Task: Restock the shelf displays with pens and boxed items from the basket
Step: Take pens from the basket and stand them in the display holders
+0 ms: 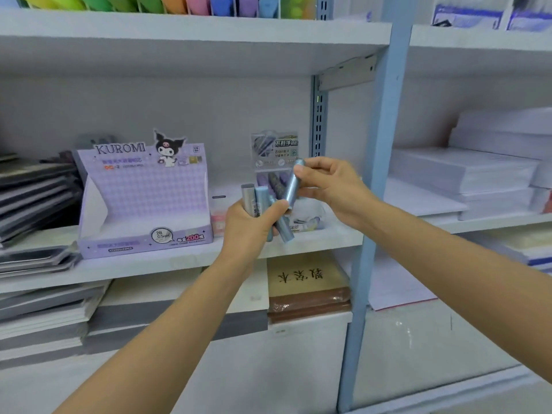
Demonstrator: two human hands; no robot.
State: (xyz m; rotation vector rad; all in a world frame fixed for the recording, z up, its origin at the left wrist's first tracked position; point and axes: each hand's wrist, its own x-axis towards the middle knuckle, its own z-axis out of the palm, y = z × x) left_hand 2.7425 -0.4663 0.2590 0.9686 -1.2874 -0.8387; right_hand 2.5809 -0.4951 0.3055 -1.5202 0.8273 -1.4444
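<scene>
My left hand grips a bunch of slim grey-blue lead tubes, held upright in front of the middle shelf. My right hand pinches one more blue tube near its top, its lower end still among the bunch. Behind the hands stands a small display box with purple tubes in it. To the left sits a purple Kuromi display box, its tray showing nothing inside. The basket is out of view.
The white middle shelf carries dark folders at the left and a small pink item beside the Kuromi box. A blue upright post divides off paper stacks at the right. Notebooks lie on the shelf below.
</scene>
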